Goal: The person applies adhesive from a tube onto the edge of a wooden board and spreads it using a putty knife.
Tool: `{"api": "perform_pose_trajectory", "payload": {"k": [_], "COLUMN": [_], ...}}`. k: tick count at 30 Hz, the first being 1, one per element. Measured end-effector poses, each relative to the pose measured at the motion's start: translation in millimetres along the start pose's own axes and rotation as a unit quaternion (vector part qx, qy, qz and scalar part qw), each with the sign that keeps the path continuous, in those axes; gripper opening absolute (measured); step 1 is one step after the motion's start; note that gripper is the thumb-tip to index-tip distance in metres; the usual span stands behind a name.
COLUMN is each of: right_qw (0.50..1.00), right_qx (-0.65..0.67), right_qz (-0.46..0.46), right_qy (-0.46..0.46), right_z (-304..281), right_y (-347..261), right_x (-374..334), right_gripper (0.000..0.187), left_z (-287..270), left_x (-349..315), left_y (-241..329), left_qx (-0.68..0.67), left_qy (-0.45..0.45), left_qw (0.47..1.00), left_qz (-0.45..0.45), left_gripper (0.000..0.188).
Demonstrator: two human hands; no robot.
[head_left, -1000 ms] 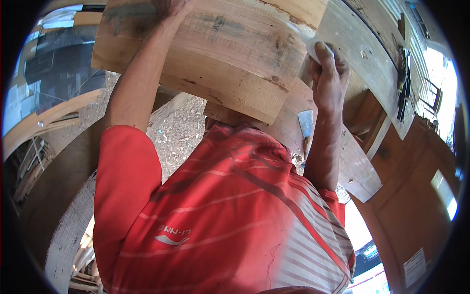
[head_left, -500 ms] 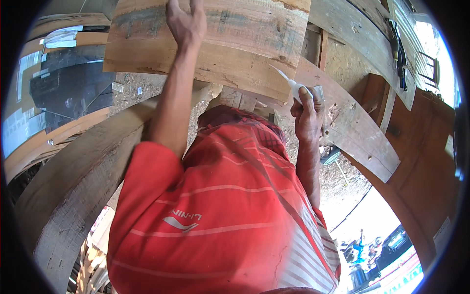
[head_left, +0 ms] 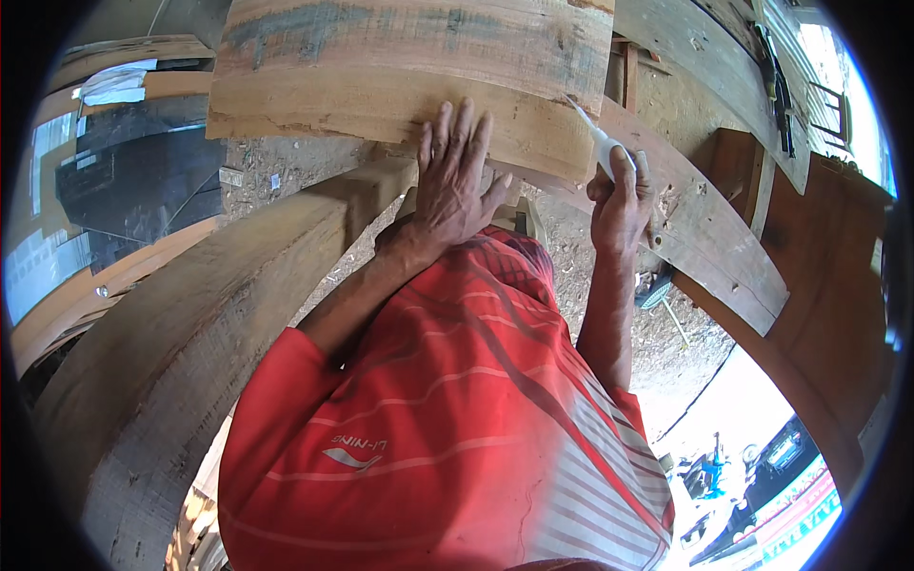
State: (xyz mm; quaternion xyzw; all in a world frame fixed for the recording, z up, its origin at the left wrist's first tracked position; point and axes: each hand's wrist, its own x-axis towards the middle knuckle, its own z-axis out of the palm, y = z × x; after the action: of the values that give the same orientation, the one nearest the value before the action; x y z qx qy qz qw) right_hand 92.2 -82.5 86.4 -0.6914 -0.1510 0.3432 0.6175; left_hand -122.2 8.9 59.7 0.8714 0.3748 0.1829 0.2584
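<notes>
A wide, brown wooden board (head_left: 381, 95) with dark grey-blue stains lies in front of me. My left hand (head_left: 454, 181) rests its outstretched fingers on the board's near edge, and nothing is in it. To the right, my right hand (head_left: 624, 195) is wrapped round a small white squeeze bottle (head_left: 609, 147) with a long, thin, pointed nozzle. The nozzle points up and left, its tip over the board's right end. Most of the bottle's body is hidden by my fingers.
A thick timber beam (head_left: 219, 276) slants along my left side. Beyond it lies a dark glossy panel (head_left: 133, 176). On the right are a curved plank (head_left: 733, 262) with holes, a reddish-brown panel (head_left: 828, 314) and a long grey plank (head_left: 705, 57) bearing dark tools.
My left hand has come back from the far part of the board to its near edge. My right hand with the bottle has shifted slightly right.
</notes>
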Motion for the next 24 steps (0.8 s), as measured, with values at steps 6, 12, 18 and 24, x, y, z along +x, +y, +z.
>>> {"api": "perform_pose_trajectory", "payload": {"k": [6,12,18,24], "right_qw": [0.999,1.0,0.999,0.998], "right_qx": [0.021,0.011,-0.005,-0.011], "right_qz": [0.027,0.029,0.049,0.05], "right_qy": [-0.001,0.007,-0.024,-0.033], "right_z": [-6,-6,9,24], "right_y": [-7,-13,-5,-6], "right_x": [2,1,0,-1], "right_gripper": [0.028,0.028,0.033,0.035], "left_z": [12,2,-7,-42], "left_x": [-12,10,-10,5], "left_y": [22,28,21,-15], "left_qx": [-0.278,-0.042,-0.298,-0.022], "left_qy": [-0.173,-0.042,-0.154,0.06], "left_qw": [0.923,0.992,0.925,0.997], "left_qz": [0.2,0.11,0.176,0.033], "left_gripper": [0.047,0.057,0.02,0.059]}}
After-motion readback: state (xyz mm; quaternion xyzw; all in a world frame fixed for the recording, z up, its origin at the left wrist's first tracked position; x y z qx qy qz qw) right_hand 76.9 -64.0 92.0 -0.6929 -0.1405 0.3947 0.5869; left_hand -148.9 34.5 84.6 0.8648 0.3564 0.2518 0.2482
